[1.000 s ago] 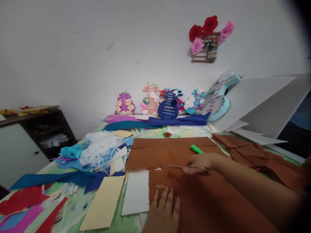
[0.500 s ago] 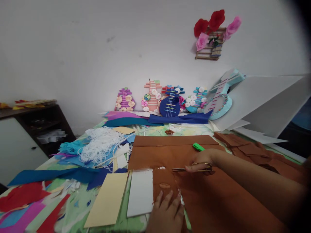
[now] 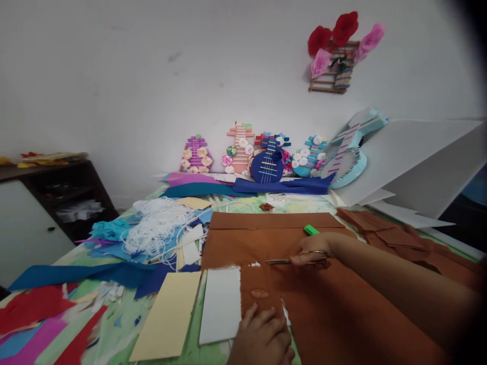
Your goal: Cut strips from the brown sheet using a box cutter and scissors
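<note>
My right hand [image 3: 310, 249] is closed round the handles of a pair of scissors [image 3: 280, 261], whose blades point left and lie at the inner end of a cut in a large brown sheet [image 3: 323, 304]. I cannot tell if it is paper or cloth. On a partly cut brown strip [image 3: 260, 280], my left hand [image 3: 262, 335] rests with fingers apart and slightly bent. A white board [image 3: 220, 304] lies beside the strip, touching its left edge. Just beyond my right hand, a green-capped pen or marker [image 3: 311, 230] is partly hidden.
Left of the white board lies a cream card [image 3: 167, 314]. White string [image 3: 158, 225] is heaped at the left, near coloured scraps [image 3: 32, 306]. Several decorated model instruments [image 3: 268, 165] stand along the wall. Crumpled brown material [image 3: 395, 235] and white boards [image 3: 414, 157] occupy the right.
The scissors have shifted slightly left and away from me along the brown sheet. My left hand's fingers have bent a little more on the strip. The view has moved slightly.
</note>
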Tool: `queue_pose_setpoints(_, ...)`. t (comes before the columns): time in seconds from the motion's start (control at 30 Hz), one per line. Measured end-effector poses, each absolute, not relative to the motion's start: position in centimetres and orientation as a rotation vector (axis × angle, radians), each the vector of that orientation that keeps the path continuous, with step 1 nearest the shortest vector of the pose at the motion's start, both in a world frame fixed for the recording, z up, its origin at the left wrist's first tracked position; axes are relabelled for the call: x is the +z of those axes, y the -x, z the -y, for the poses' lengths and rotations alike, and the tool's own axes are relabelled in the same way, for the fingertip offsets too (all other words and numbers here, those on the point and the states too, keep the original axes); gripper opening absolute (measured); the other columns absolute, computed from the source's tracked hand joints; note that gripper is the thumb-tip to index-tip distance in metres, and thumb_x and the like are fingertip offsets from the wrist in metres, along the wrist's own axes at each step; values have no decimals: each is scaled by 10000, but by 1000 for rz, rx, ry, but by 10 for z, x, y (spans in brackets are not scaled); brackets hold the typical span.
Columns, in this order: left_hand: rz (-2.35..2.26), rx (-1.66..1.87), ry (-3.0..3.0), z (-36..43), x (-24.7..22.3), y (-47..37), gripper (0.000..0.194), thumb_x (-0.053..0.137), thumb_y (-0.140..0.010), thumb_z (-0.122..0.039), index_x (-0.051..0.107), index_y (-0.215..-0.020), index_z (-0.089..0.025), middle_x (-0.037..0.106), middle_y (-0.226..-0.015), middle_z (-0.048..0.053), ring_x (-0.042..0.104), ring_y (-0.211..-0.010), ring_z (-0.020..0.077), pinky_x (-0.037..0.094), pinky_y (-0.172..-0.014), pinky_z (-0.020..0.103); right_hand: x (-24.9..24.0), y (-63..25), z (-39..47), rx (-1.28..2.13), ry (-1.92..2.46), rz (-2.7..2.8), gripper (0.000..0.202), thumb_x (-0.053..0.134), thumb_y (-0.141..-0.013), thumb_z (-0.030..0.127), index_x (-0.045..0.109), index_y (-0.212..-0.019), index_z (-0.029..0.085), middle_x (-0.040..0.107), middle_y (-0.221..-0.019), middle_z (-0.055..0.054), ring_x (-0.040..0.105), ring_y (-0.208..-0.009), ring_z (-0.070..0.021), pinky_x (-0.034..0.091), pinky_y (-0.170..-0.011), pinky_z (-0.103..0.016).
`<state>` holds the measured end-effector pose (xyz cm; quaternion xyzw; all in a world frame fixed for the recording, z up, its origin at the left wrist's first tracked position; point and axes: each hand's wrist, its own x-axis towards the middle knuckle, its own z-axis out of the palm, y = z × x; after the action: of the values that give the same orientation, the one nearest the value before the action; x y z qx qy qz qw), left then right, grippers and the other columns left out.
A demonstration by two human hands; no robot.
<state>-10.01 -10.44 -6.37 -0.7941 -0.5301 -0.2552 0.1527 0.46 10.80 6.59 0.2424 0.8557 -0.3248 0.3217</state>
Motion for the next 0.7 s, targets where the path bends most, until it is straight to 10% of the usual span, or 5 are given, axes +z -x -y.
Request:
queue_pose_setpoints(0.37, 1422, -720, 2278, 103, -69, 109, 178, 500, -813, -400, 609, -875, -273, 646, -866, -38, 587, -759, 152, 393, -773, 298, 48, 7, -126, -914, -708, -2235, 469, 581, -595, 572, 580, -783, 142, 361, -434, 78, 346, -365, -52, 305, -359, -180)
queue_pose_setpoints(0.7, 1395, -768, 2328, 106, -72, 114, 174, 463, -853, -355, 598, -922, -269, 639, -917, -29, 586, -820, 150, 401, -792, 293, 45, 8, -132, -984, -510, -2170, 675, 400, -622, 735, 605, -860, 137, 380, -561, 52, 337, -377, -38, 261, -329, -173)
